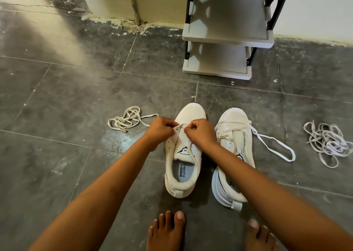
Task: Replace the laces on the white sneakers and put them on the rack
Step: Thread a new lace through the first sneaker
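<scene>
Two white sneakers stand side by side on the dark tiled floor, toes pointing away from me. Over the left sneaker (183,166), my left hand (160,129) pinches the eyelet flap and lace near the toe end. My right hand (200,131) pinches the same cream lace (191,145), which trails down over the tongue. The right sneaker (234,136) has a lace partly threaded near the toe, with a long white loop (275,145) lying on the floor to its right.
A loose cream lace (127,119) lies on the floor left of the shoes. A tangled pile of white laces (328,143) lies at the far right. A grey two-shelf rack (225,38) stands against the wall behind. My bare feet (168,229) are at the bottom.
</scene>
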Motion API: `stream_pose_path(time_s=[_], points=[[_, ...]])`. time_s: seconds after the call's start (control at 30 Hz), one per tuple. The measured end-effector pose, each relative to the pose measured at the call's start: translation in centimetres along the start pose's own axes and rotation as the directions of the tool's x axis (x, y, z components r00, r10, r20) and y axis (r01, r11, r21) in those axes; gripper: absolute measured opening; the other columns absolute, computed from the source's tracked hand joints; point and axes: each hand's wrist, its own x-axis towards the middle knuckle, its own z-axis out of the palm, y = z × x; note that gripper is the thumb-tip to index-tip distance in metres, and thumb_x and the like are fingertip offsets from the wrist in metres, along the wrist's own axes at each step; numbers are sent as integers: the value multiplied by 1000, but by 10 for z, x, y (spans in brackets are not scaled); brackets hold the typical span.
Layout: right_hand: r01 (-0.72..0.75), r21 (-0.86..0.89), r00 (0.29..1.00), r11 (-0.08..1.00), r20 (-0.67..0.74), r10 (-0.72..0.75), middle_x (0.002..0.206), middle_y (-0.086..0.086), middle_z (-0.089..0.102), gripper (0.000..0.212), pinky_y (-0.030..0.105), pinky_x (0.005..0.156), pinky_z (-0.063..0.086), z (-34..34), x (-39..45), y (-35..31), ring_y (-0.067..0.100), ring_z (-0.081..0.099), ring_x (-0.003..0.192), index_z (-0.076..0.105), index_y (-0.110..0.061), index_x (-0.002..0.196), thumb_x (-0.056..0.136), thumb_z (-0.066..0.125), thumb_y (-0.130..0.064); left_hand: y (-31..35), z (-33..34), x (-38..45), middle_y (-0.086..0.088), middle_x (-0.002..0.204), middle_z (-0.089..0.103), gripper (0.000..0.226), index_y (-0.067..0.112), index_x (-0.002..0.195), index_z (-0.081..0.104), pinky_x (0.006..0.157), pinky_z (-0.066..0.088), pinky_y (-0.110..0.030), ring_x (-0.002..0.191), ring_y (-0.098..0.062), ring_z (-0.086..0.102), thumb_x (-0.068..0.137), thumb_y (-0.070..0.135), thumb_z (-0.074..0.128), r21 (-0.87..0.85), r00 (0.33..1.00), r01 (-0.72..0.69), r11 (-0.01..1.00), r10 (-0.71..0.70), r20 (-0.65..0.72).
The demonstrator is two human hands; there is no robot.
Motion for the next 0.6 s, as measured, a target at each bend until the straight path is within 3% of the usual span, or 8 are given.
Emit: stream_pose_path(time_s=[0.17, 0.3, 0.43, 0.6], points=[[14, -74, 1000, 997, 16, -13, 64, 9, 58, 19, 28, 61, 43, 1, 2, -2, 24, 55, 68, 67, 1, 75, 80, 57, -13, -3, -2, 2, -6, 87, 65, 34, 11, 95, 69, 65, 50, -22, 78, -14, 58, 81, -12, 47, -25, 1000, 13, 1000, -12, 21], [4, -69, 1000, 998, 3, -4, 66, 11, 59, 18, 29, 61, 44, 3, 3, -1, 29, 58, 71, 67, 1, 75, 80, 55, -11, -3, -1, 2, -5, 87, 65, 35, 10, 97, 70, 63, 50, -21, 77, -13, 58, 82, -11, 46, 22, 1000, -20, 1000, 19, 12], [-63, -22, 997, 998, -53, 62, 69, 9, 62, 17, 26, 59, 39, 7, 0, -2, 27, 58, 73, 67, -4, 76, 81, 55, -13, -5, 3, 1, -7, 92, 68, 36, 13, 98, 71, 75, 54, -35, 85, -20, 62, 83, -7, 45, 110, 997, -70, 991, 74, -36], [-104, -46, 984, 994, -147, 96, 78, 7, 66, 19, 26, 59, 37, 15, -6, -5, 26, 57, 75, 66, -7, 78, 84, 52, -18, -7, 8, -1, -5, 91, 68, 36, 15, 99, 71, 66, 52, -31, 76, -19, 59, 83, -5, 45, 142, 991, -91, 986, 104, -88]])
